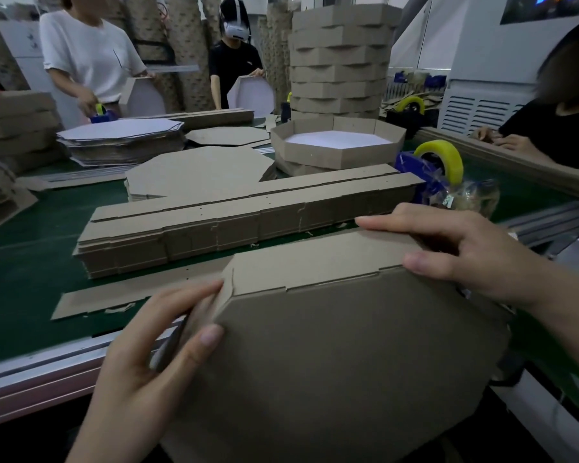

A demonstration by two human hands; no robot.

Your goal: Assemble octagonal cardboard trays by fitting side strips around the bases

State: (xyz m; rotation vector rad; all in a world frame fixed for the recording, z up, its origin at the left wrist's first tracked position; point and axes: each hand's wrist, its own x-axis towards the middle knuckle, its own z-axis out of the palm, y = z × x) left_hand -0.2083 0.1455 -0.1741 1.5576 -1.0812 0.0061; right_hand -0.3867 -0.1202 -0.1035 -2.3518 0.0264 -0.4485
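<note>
A brown octagonal cardboard base (341,355) is tilted up in front of me, its brown side facing me. A side strip (315,262) is folded along its top edges. My left hand (147,362) grips the base's left corner, thumb on the face and fingers against the strip. My right hand (465,248) holds the top right edge, fingers lying over the strip, thumb on the base. A stack of flat side strips (241,218) lies just beyond on the green table. A finished tray (338,142) with a white inside sits further back.
A tape dispenser with a yellow roll (442,162) stands right of the strips. Flat octagon bases (198,172) and white-faced sheets (121,135) lie at the left. A tall tray stack (341,58) rises behind. Other people work at the table's far side and right.
</note>
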